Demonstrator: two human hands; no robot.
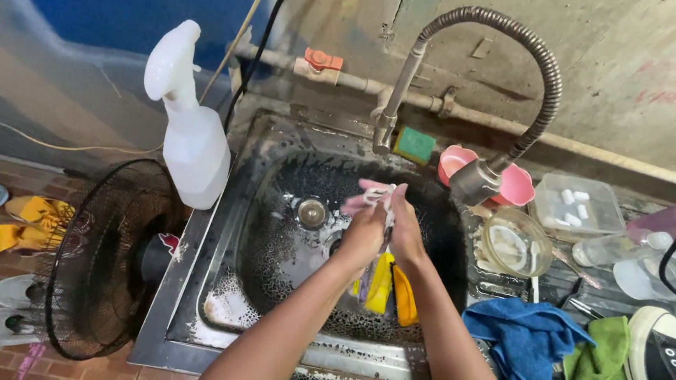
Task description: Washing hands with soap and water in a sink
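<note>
My left hand [362, 238] and my right hand [407, 230] are pressed together over the steel sink [268, 233], both gripping a small pink and white cloth item [371, 193] that bunches out above the fingers. Yellow and orange straps [390, 290] hang down below my wrists into the basin. The flexible spring faucet [479, 179] ends just right of my hands. No water stream is visible. The basin is dark with soap foam and has a round drain [312, 211] to the left of my hands.
A white spray bottle [191, 130] stands on the sink's left rim. A fan grille [104, 258] and shoes lie on the floor at left. Right of the sink are a green sponge [415, 144], pink bowl [512, 182], glass bowl [515, 242], plastic container [580, 207], blue cloth [525, 344], green cloth [598, 368] and a black sneaker [672, 371].
</note>
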